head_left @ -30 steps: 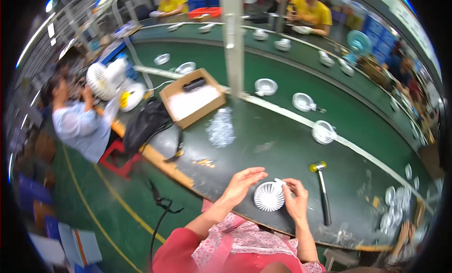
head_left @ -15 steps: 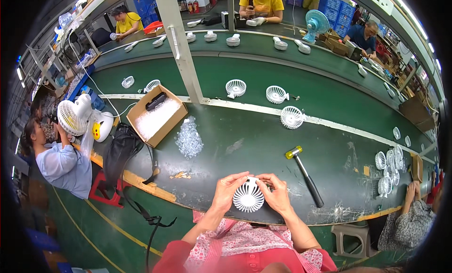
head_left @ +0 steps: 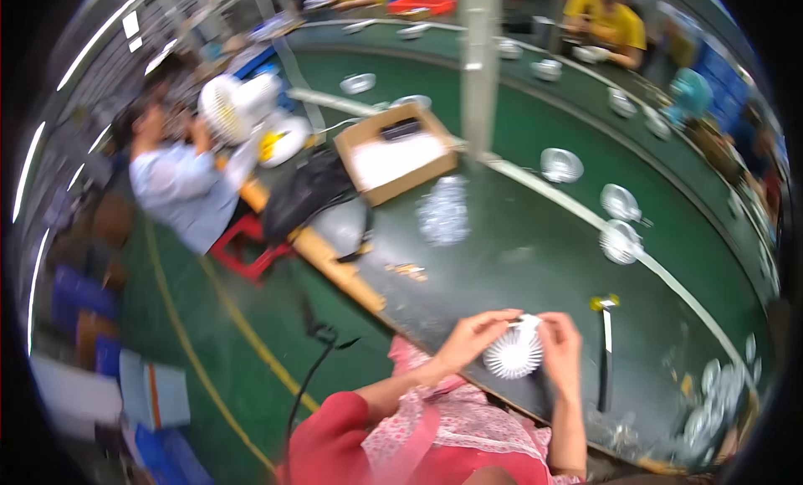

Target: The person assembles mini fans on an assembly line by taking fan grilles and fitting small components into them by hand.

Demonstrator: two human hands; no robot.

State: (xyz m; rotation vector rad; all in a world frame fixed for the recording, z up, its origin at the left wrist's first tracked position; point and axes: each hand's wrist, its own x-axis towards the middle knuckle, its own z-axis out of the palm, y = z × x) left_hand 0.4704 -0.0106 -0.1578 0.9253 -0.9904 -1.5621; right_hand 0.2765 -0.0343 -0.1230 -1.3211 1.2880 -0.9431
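Just above the near edge of the dark green bench I hold a white round fan grille (head_left: 513, 355) with thin spokes. Its short neck points away from me. My left hand (head_left: 475, 338) pinches the neck from the left, fingers closed. On the other side my right hand (head_left: 563, 355) is closed at the neck and rim. Motion blur hides whatever small part may sit between my fingertips. To the right of my hands lies a mallet (head_left: 606, 351) with a yellow head and a dark handle.
A cardboard box (head_left: 397, 186) of clear small parts stands beyond my hands, beside a loose pile (head_left: 444, 213) of clear pieces. A black bag (head_left: 309, 196) sits at the bench edge. More white grilles (head_left: 621, 242) lie along the belt. At left sits a co-worker in light blue (head_left: 180, 192).
The whole view has swung left, so the bench and my hands appear farther right and blurred. Both hands keep hold of the fan grille.
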